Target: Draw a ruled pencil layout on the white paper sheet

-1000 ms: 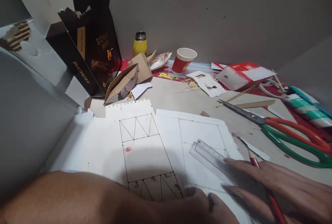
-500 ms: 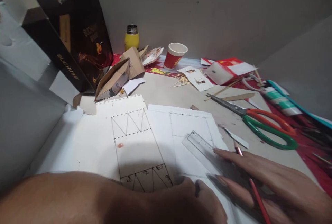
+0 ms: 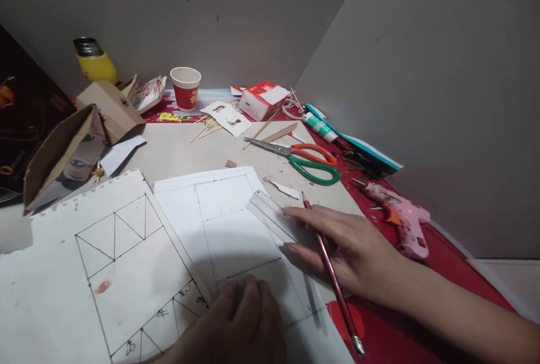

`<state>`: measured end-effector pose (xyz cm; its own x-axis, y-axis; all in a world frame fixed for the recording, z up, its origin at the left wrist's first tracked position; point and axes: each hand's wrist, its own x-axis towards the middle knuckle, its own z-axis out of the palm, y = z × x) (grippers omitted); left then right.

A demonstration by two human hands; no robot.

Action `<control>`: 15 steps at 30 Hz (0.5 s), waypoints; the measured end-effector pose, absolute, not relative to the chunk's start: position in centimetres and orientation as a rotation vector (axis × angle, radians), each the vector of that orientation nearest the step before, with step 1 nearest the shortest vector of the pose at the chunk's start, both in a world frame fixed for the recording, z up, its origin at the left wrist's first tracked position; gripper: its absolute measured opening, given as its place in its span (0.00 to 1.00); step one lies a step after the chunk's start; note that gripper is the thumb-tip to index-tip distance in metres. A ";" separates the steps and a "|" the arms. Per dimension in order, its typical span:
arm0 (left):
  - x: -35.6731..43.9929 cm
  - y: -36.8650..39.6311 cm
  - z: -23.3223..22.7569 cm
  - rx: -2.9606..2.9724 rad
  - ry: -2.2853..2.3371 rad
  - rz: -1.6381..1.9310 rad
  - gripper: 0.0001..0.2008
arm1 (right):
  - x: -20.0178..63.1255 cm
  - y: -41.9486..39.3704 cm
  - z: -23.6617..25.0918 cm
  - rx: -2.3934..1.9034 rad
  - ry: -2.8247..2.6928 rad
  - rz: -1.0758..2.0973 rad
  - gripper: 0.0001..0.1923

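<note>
A clear plastic ruler (image 3: 270, 215) is lying on matt white paper (image 3: 223, 212), while a red-lacquered wooden pencil (image 3: 333, 277) is showing a metal end cap. Steel-bladed scissors (image 3: 295, 156) are gleaming above glossy orange and green plastic handles. A pink plastic glue gun (image 3: 400, 220) is resting on shiny red covering, beside rough brown cardboard (image 3: 112, 111) and a paper cup (image 3: 185, 87).

Left hand: your left hand (image 3: 240, 319) lies near you at the bottom edge, knuckles up, fingers curled and pressed flat down.
Right hand: your right hand (image 3: 341, 246) reaches in from the right, palm down, fingers stretched out leftward.
</note>
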<state>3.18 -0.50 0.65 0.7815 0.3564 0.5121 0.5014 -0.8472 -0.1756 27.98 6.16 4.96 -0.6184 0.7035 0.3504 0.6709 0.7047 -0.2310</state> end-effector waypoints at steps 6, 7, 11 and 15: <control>3.5 -0.3 1.4 -2.661 -0.707 -0.755 0.14 | 27.4 6.0 5.2 -1.063 -2.515 0.142 0.17; 3.5 -0.3 1.6 -2.668 -0.712 -0.741 0.14 | 27.3 5.9 5.1 -1.055 -2.517 0.143 0.17; 3.2 -0.6 2.4 -2.736 -0.708 -0.601 0.10 | 27.2 5.7 4.6 -0.993 -2.493 0.113 0.17; 2.7 -1.0 2.7 -2.796 -0.660 -0.517 0.10 | 27.5 5.6 3.6 -1.006 -2.542 0.035 0.19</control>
